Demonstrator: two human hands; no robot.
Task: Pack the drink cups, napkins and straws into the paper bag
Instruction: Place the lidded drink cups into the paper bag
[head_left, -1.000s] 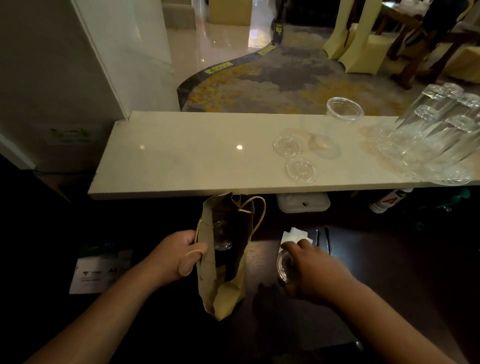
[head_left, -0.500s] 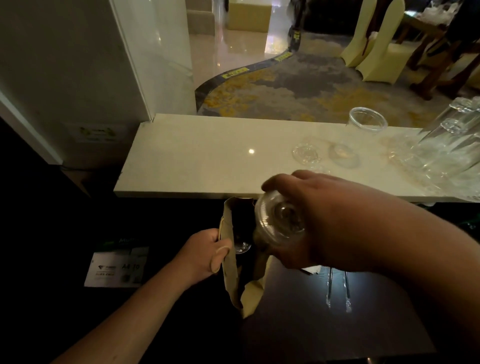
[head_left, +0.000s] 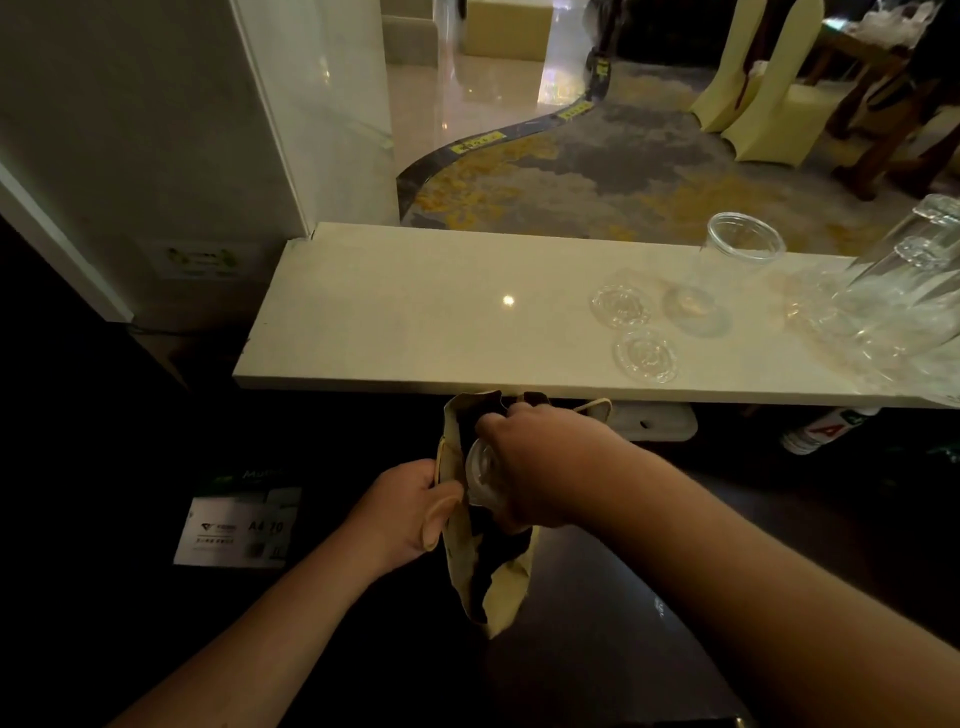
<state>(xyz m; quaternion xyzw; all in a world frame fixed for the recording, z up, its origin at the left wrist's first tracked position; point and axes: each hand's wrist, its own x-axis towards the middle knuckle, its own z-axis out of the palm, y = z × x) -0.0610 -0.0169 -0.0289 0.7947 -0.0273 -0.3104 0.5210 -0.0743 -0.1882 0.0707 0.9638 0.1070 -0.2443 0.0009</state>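
A brown paper bag (head_left: 501, 592) stands open on the dark lower counter. My left hand (head_left: 415, 512) pinches the bag's left rim and holds it open. My right hand (head_left: 540, 467) grips a clear plastic drink cup (head_left: 480, 478) tilted on its side, half inside the bag's mouth. On the pale marble ledge (head_left: 415, 322) stand another clear cup (head_left: 727, 270) and two clear lids (head_left: 621, 306), (head_left: 647, 356). The napkins and straws are hidden behind my right arm.
A stack of clear cups (head_left: 893, 291) lies on the ledge at the right. A white box (head_left: 660, 421) and a bottle with a red letter (head_left: 826, 428) sit under the ledge. A box of A4 paper (head_left: 239, 525) lies at the left.
My right hand took the cup off the counter, lifted it over the bag and has now lowered it into the bag's mouth. My left hand has kept its hold on the rim.
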